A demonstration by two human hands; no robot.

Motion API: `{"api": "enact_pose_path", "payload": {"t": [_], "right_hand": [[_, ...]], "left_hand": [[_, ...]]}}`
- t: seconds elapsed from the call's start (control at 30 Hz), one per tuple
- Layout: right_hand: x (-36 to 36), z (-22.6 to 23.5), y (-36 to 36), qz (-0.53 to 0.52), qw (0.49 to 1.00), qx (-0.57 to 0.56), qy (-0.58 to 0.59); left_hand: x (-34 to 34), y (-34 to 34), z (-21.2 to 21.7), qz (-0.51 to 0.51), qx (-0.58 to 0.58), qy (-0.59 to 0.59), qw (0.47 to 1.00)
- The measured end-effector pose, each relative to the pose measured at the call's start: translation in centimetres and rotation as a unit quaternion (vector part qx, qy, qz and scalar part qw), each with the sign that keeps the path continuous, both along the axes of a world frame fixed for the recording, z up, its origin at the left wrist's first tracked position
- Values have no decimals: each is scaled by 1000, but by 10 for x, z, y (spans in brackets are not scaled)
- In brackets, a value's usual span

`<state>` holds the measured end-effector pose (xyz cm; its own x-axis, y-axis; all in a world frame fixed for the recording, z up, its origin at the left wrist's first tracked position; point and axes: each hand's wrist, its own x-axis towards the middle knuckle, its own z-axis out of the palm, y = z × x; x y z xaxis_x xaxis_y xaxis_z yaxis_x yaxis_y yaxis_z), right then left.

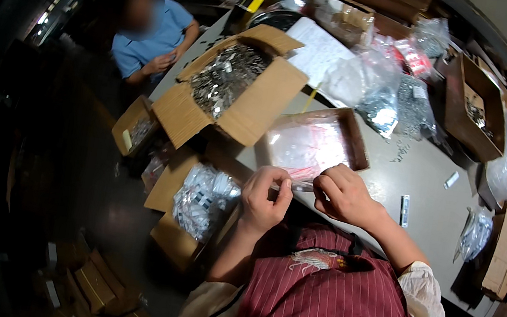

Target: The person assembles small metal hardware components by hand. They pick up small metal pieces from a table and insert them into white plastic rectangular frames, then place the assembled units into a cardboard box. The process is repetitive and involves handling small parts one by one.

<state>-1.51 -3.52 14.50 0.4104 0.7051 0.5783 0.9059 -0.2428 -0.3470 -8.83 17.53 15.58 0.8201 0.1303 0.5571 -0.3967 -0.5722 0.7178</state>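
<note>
In front of me my left hand (pixel 266 198) and my right hand (pixel 343 195) meet at the near edge of a shallow cardboard box (pixel 356 141). Clear plastic bags with thin red lines (pixel 308 142) fill this box. Between my hands stretches the edge of one clear plastic bag (pixel 303 184), pinched at both ends by my closed fingers. My left thumb points up, and the right fingers curl downward, partly hiding their tips. Just left of the shallow box stands an open carton (pixel 261 104) heaped with small metal parts (pixel 230 76).
Another carton (pixel 173 176) of small plastic packets (pixel 202 200) sits low at my left. On the grey table (pixel 430 185) lie a blue-white stick-shaped object (pixel 404 210), a white piece (pixel 451 180) and bagged parts (pixel 415 107). Boxes (pixel 471 106) line the right. Across the table's left side is a co-worker (pixel 154 35).
</note>
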Motion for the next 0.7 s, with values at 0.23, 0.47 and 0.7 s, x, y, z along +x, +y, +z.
{"api": "enact_pose_path", "payload": {"t": [0.23, 0.47, 0.7], "right_hand": [[5, 4, 77, 115, 992, -17, 53], [-9, -3, 119, 157, 983, -58, 70], [-8, -24, 131, 176, 967, -182, 33]], "left_hand": [[-44, 50, -14, 89, -84, 73, 990], [-67, 77, -35, 126, -164, 120, 971], [-76, 89, -59, 174, -167, 131, 962]]}}
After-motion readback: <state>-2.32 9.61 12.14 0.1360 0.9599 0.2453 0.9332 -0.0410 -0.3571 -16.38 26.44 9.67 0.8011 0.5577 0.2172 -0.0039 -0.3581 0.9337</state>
